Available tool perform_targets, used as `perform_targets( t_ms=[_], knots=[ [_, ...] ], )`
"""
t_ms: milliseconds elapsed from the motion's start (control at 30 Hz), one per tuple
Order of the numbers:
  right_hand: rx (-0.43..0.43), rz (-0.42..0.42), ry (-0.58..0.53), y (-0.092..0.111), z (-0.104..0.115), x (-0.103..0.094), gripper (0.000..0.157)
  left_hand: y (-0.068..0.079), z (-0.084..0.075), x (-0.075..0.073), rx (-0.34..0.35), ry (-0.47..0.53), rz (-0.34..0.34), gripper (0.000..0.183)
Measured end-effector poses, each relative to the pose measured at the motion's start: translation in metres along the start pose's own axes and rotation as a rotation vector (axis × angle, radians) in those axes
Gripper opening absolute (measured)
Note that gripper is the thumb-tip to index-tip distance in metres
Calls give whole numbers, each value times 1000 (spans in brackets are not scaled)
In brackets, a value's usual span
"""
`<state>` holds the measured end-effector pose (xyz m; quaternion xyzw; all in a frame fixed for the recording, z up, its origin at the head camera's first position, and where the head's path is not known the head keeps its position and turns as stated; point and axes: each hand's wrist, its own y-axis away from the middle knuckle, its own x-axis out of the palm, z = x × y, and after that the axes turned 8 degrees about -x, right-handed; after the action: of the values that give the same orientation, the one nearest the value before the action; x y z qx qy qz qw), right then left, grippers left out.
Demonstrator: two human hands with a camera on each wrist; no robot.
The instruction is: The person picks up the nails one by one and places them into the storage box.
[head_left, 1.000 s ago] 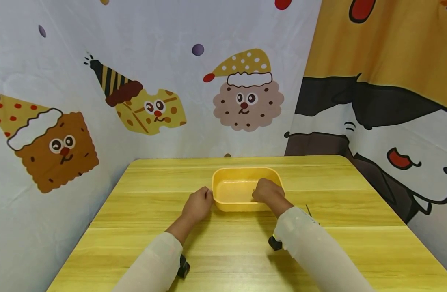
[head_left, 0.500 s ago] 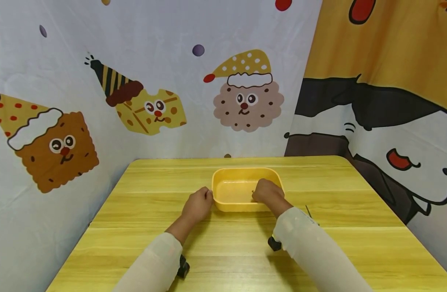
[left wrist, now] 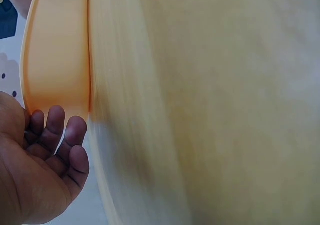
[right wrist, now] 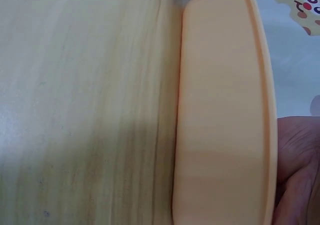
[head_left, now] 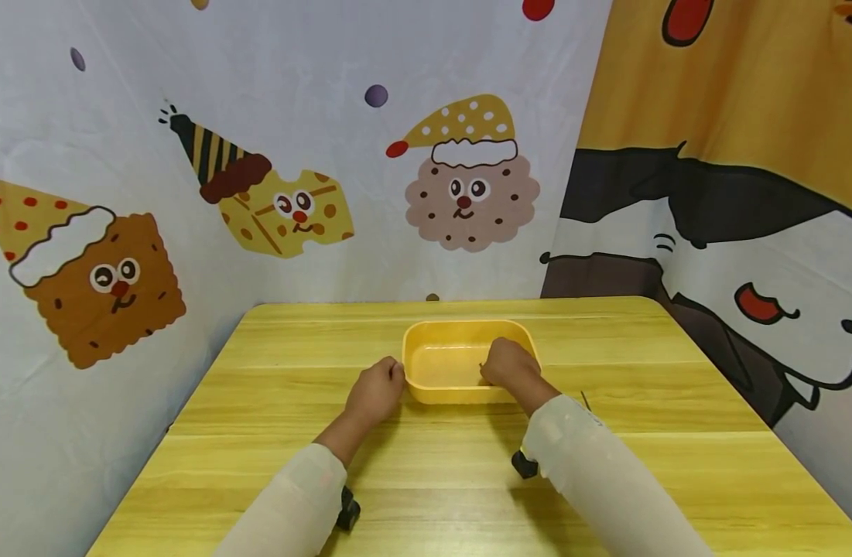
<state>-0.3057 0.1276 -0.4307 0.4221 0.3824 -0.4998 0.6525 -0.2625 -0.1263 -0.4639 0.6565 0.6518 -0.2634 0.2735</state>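
A yellow plastic container (head_left: 439,395), shallow and rectangular with rounded corners, sits on the wooden table. My left hand (head_left: 378,391) holds its left end near the front corner; in the left wrist view the fingers (left wrist: 75,130) curl beside the orange-looking wall. My right hand (head_left: 509,363) reaches over the front rim into the container's right half, its fingers bent downward. A tiny dark tip (head_left: 481,367) shows at those fingers; the rest of it is hidden. In the right wrist view the container's wall (right wrist: 225,110) covers most of that hand.
A thin dark stick-like thing (head_left: 585,400) lies on the table (head_left: 258,433) right of the container, partly behind the right sleeve (head_left: 593,456). Behind the table hangs a cloth (head_left: 314,77) printed with cartoon figures.
Both hands and the container stay in place. Only the head view shifts very slightly.
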Motion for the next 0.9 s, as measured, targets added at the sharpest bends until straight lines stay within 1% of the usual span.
perform_targets(
  t_ms=[200,333,433,500,633,733,900],
  knots=[
    [-14,-3,-55,4,3,-11,36,0,0,-1,-7,-3,6,31],
    [8,-18,-75,8,5,-20,34,0,-1,-1,-10,-3,3,31],
    [29,-28,-90,11,4,-25,36,0,-1,-1,-12,-7,3,32],
    [34,-27,-100,12,1,-28,39,0,-1,-1,-9,-10,3,32],
    [44,0,-106,15,-6,-33,44,1,-1,-1,-8,-6,6,31],
    [28,6,-108,18,-14,-36,46,2,-1,-2,-2,-6,8,30],
    [-16,-23,-121,27,-25,-42,48,2,-1,-2,-1,-8,5,31]
  ],
)
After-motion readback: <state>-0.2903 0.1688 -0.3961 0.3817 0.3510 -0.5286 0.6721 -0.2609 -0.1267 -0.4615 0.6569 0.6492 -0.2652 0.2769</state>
